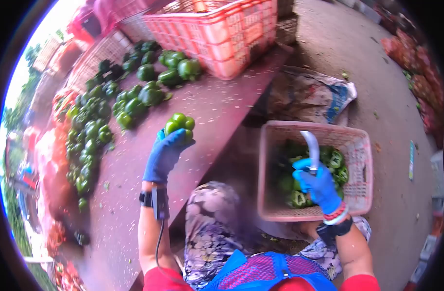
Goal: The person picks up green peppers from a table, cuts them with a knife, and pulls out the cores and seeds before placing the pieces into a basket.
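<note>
This is an outdoor produce-sorting spot, of the kind found at a market or a farm packing yard. A long reddish table point(134, 194) carries loose heaps of green bell peppers point(93, 131), spread along its far side. Large red plastic crates point(222, 29) with open lattice walls stand at the end of the table, and a pink basket point(360, 169) on the ground holds more peppers. The ground point(392, 106) is bare concrete, littered with bits of green trimmings. Red mesh sacks point(416, 68) filled with produce lie along the edge of the ground. Bright daylight and trees point(13, 116) show at the far left, so the place is open to the air.
</note>
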A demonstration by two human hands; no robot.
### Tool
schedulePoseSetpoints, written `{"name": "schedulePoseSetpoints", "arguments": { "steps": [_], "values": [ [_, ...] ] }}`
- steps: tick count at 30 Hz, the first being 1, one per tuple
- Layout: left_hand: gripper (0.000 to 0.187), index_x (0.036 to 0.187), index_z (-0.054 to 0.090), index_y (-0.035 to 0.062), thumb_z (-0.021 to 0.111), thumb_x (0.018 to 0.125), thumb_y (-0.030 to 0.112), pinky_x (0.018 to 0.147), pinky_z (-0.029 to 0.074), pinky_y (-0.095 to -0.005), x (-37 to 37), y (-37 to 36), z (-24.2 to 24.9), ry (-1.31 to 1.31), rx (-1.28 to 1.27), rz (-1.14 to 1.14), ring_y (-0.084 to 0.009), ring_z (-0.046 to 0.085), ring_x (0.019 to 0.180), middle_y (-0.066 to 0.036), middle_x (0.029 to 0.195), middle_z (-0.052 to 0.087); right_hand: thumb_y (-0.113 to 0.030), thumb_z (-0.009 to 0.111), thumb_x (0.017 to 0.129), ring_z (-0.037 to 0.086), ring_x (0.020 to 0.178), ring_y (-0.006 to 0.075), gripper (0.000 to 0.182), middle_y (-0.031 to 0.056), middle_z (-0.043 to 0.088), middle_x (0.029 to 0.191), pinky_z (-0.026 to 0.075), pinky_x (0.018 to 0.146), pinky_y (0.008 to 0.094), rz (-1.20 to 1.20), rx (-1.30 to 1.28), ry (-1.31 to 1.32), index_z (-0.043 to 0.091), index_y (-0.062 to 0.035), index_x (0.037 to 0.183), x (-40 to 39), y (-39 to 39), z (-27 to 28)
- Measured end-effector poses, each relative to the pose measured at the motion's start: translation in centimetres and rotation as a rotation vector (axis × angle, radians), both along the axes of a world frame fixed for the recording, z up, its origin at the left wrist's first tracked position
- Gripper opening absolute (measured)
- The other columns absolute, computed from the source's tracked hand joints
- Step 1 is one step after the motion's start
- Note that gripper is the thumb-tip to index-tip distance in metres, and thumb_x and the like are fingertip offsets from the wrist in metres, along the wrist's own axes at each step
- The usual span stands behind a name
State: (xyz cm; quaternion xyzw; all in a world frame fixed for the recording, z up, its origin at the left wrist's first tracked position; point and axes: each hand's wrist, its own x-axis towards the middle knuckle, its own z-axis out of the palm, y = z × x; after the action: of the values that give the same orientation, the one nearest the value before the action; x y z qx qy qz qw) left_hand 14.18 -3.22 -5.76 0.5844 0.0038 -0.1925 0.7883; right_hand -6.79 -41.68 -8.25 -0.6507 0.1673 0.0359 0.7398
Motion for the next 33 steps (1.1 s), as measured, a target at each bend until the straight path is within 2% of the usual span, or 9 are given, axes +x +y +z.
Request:
{"name": "schedulePoseSetpoints", "arguments": {
  "steps": [4,8,12,17,21,25,26,30,33],
  "values": [
    [0.061,0.142,0.048,0.0028,0.073,0.088,0.009,0.101,0.054,-0.0434,-4.8,-10.5,3.1,-0.019,0.072,-0.208,-0.0254,0.064,0.116,-0.013,0.133,0.062,-0.014,0.073,0.089,0.066,0.077,0.0213,0.047,0.011,0.066,0.088,0.054,0.071,0.0353,-0.007,-0.57,-0.441,0.061,-0.0031,0.133,0.5,2.8,0.9],
    [0.066,0.139,0.046,0.002,0.081,0.083,0.007,0.101,0.052,-0.0352,-8.3,-17.3,3.5,0.003,0.08,-0.35,-0.0207,0.06,0.119,-0.011,0.131,0.06,-0.011,0.066,0.088,0.066,0.102,0.0412,0.071,0.0291,0.064,0.116,0.054,0.086,0.0447,0.023,-0.686,-0.322,0.037,0.0012,0.151,-0.3,2.7,2.6],
    [0.076,0.138,0.046,0.0034,0.089,0.076,0.015,0.101,0.05,-0.0344,-10.3,-20.6,1.5,-0.056,0.231,-0.365,-0.0184,0.06,0.116,-0.009,0.127,0.061,-0.01,0.064,0.088,0.059,0.115,0.0499,0.075,0.0341,0.057,0.127,0.049,0.097,0.0517,-0.005,-0.785,-0.432,0.028,0.0059,0.153,-0.2,1.3,0.1],
    [0.072,0.13,0.048,0.0051,0.09,0.072,0.019,0.093,0.054,-0.0353,-10.6,-22.8,-0.6,-0.195,0.6,-0.355,-0.0187,0.064,0.107,-0.01,0.122,0.064,-0.015,0.065,0.088,0.059,0.113,0.0496,0.077,0.0344,0.057,0.126,0.05,0.094,0.0515,0.002,-0.841,-0.287,0.027,0.0072,0.151,-0.1,0.4,-2.3],
    [0.076,0.128,0.046,0.0063,0.091,0.069,0.019,0.089,0.055,-0.0365,-12.2,-24.6,-1.4,-0.583,0.678,-0.212,-0.0199,0.064,0.104,-0.011,0.117,0.063,-0.016,0.067,0.087,0.06,0.11,0.0493,0.08,0.0334,0.058,0.125,0.051,0.091,0.0518,0.024,-0.85,-0.116,0.026,0.0063,0.151,-1.0,0.6,-4.3],
    [0.088,0.14,0.04,0.0049,0.09,0.067,0.01,0.091,0.056,-0.0353,-11.0,-23.6,-1.2,-0.424,0.541,-0.165,-0.0214,0.062,0.108,-0.013,0.123,0.058,-0.015,0.067,0.085,0.061,0.107,0.0482,0.08,0.0308,0.058,0.125,0.052,0.089,0.052,-0.048,-0.85,-0.128,0.027,0.0034,0.152,-1.3,0.5,-3.0],
    [0.107,0.145,0.034,-0.0022,0.093,0.06,0.026,0.095,0.053,-0.0369,-10.3,-23.2,-0.8,-0.292,0.41,-0.127,-0.0262,0.06,0.111,-0.017,0.128,0.056,-0.015,0.067,0.085,0.061,0.107,0.0479,0.08,0.0302,0.058,0.126,0.052,0.088,0.052,-0.062,-0.851,-0.14,0.027,0.0026,0.152,-1.1,0.5,-2.7],
    [0.085,0.142,0.039,0.0023,0.081,0.068,-0.001,0.097,0.055,-0.0367,-8.1,-20.4,0.2,-0.031,0.08,-0.095,-0.0238,0.063,0.113,-0.015,0.125,0.06,-0.015,0.065,0.089,0.062,0.105,0.0453,0.058,0.0273,0.062,0.121,0.053,0.087,0.0496,0.066,-0.991,-0.215,0.048,-0.0024,0.143,-1.8,-1.1,-2.2],
    [0.077,0.136,0.046,0.0033,0.081,0.068,0.0,0.097,0.055,-0.037,-8.2,-19.7,-0.4,-0.031,0.138,-0.207,-0.0237,0.064,0.111,-0.014,0.122,0.062,-0.02,0.072,0.091,0.066,0.111,0.0266,0.064,0.0189,0.064,0.134,0.051,0.095,0.0384,0.115,-0.738,-0.281,0.048,-0.0023,0.148,-1.6,-2.8,-1.7]
  ]
}}
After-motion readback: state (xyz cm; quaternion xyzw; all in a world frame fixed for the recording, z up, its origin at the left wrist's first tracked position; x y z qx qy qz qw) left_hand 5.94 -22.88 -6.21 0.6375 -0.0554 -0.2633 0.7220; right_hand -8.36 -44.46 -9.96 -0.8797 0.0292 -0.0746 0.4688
